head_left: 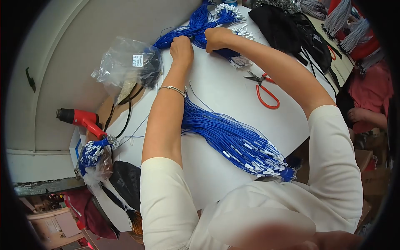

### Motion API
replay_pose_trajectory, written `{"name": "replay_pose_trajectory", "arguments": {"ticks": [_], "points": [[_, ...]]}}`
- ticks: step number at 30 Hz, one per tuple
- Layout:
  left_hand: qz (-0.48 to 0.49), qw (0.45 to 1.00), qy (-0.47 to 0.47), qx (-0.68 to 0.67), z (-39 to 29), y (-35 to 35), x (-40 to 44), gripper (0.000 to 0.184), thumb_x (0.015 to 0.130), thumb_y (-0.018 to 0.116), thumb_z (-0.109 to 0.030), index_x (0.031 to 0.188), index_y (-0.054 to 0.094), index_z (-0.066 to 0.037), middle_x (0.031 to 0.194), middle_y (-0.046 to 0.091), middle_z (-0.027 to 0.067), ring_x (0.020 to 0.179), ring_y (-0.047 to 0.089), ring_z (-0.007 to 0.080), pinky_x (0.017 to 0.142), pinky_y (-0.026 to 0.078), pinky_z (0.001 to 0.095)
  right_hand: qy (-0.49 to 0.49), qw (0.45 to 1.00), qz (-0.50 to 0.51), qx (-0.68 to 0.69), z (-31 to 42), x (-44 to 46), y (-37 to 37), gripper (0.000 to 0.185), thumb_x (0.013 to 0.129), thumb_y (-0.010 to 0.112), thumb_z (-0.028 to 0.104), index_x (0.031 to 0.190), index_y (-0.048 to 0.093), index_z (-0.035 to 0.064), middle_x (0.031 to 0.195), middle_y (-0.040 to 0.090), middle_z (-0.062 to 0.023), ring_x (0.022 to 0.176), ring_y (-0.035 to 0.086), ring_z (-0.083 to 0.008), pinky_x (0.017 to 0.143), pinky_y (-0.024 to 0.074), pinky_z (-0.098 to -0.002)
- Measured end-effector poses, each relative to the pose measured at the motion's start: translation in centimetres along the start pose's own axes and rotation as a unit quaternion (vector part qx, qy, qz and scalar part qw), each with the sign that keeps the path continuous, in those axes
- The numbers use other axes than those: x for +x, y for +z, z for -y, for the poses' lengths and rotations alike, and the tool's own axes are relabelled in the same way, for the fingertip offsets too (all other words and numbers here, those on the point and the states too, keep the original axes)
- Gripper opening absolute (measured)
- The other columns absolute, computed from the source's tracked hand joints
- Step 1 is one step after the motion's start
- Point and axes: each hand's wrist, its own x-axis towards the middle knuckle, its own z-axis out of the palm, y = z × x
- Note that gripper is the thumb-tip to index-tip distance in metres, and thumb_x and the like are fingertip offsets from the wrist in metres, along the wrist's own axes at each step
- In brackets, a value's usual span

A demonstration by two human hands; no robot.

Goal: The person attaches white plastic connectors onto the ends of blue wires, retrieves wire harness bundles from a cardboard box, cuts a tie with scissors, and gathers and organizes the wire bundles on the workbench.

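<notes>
Both my hands are at the far side of the white table, at a bundle of blue wires point(175, 35) with white connector ends. My left hand point(182, 48) is closed at the bundle's near edge, and its fingertips are hidden from me. To its right, my right hand point(216, 39) curls closed over blue wires that run toward white connectors point(241, 62). Between my arms lies a second long bundle of blue wires point(221, 129), with white sleeves near its right end. Red-handled scissors point(266, 93) rest open under my right forearm.
A clear plastic bag point(121, 62) with a label sits left of my hands. Beyond it are a red heat gun point(85, 120) and another blue wire bundle point(93, 152). A black bag point(287, 33) lies at the right, near grey wire bundles point(354, 33) and another person's hand point(357, 114).
</notes>
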Motion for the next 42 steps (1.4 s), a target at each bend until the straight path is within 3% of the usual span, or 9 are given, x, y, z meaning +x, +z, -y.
{"name": "replay_pose_trajectory", "arguments": {"ticks": [3,8,12,18,20,27,33,40,42], "points": [[-0.029,0.998,0.030,0.045,0.1,0.0,-0.3,0.022,0.082,0.060,-0.012,0.088,0.065,0.008,0.088,0.067,0.0239,0.078,0.065,0.0391,0.071,0.053,0.0452,0.000,1.000,-0.003,-0.016,-0.2,0.1,-0.3,0.031,0.068,0.074,0.024,0.084,0.068,-0.0009,0.077,0.068,-0.0146,0.056,0.063,-0.0214,0.052,0.0512,-0.0292],[-0.007,0.999,-0.006,-0.032,0.0,-2.8,-1.8,0.018,0.084,0.054,-0.008,0.088,0.062,0.007,0.081,0.066,0.0213,0.075,0.065,0.0337,0.068,0.054,0.0416,0.035,0.951,0.129,0.278,-1.6,-0.4,-3.1,0.024,0.070,0.074,0.020,0.083,0.068,0.0003,0.076,0.068,-0.0136,0.054,0.062,-0.0204,0.050,0.0511,-0.0296],[0.079,0.956,-0.103,-0.265,1.2,-4.2,-2.8,0.017,0.087,0.052,-0.009,0.088,0.063,0.004,0.076,0.063,0.0141,0.069,0.062,0.0220,0.061,0.052,0.0319,0.107,0.820,0.165,0.538,-1.3,-3.3,-3.9,0.019,0.073,0.072,0.015,0.083,0.068,-0.0012,0.072,0.067,-0.0127,0.051,0.059,-0.0172,0.048,0.0501,-0.0280],[0.083,0.913,-0.166,-0.363,-0.2,-7.8,-5.7,0.014,0.089,0.051,-0.008,0.088,0.061,0.003,0.076,0.061,0.0095,0.065,0.056,0.0142,0.057,0.049,0.0253,0.066,0.919,0.053,0.385,-3.2,-2.7,-2.3,0.018,0.074,0.073,0.017,0.082,0.071,0.0004,0.071,0.065,-0.0104,0.049,0.055,-0.0151,0.048,0.0486,-0.0268],[0.109,0.878,-0.188,-0.426,-0.1,-7.9,-5.5,0.013,0.088,0.052,-0.007,0.089,0.061,0.002,0.078,0.060,0.0091,0.064,0.055,0.0132,0.056,0.048,0.0246,-0.009,0.947,-0.026,0.321,-3.3,-2.8,-2.3,0.017,0.073,0.073,0.016,0.082,0.072,0.0014,0.071,0.065,-0.0093,0.050,0.054,-0.0148,0.050,0.0483,-0.0260],[0.083,0.771,-0.207,-0.597,-0.7,-8.0,-5.9,0.014,0.085,0.050,-0.002,0.080,0.063,0.001,0.073,0.059,0.0075,0.060,0.053,0.0120,0.050,0.045,0.0221,-0.205,0.952,-0.138,0.180,-1.9,-1.9,-0.2,0.013,0.072,0.074,0.015,0.079,0.075,0.0036,0.071,0.065,-0.0067,0.056,0.055,-0.0147,0.057,0.0474,-0.0239],[0.127,0.792,-0.157,-0.576,-0.9,-8.2,-5.8,0.014,0.083,0.053,0.004,0.080,0.066,0.000,0.073,0.058,0.0067,0.062,0.052,0.0117,0.051,0.044,0.0209,-0.177,0.978,-0.068,0.084,-0.1,-3.5,-1.9,0.010,0.073,0.073,0.012,0.078,0.074,0.0028,0.070,0.066,-0.0067,0.060,0.055,-0.0150,0.059,0.0467,-0.0232],[0.134,0.810,-0.197,-0.536,-1.2,-8.5,-6.9,0.012,0.081,0.059,0.003,0.088,0.069,0.000,0.075,0.061,0.0067,0.064,0.052,0.0116,0.055,0.044,0.0214,-0.194,0.958,-0.138,0.161,-0.9,-5.6,-4.3,0.003,0.078,0.071,0.007,0.079,0.069,0.0050,0.072,0.064,-0.0055,0.059,0.054,-0.0148,0.056,0.0459,-0.0248],[0.138,0.826,-0.183,-0.515,-1.1,-8.8,-7.2,0.015,0.082,0.060,0.000,0.095,0.068,0.001,0.077,0.063,0.0073,0.066,0.053,0.0120,0.058,0.043,0.0219,-0.311,0.910,-0.199,0.188,-1.6,-8.3,-4.3,0.004,0.080,0.071,0.007,0.079,0.068,0.0059,0.073,0.062,-0.0055,0.059,0.052,-0.0140,0.055,0.0449,-0.0240]]}}
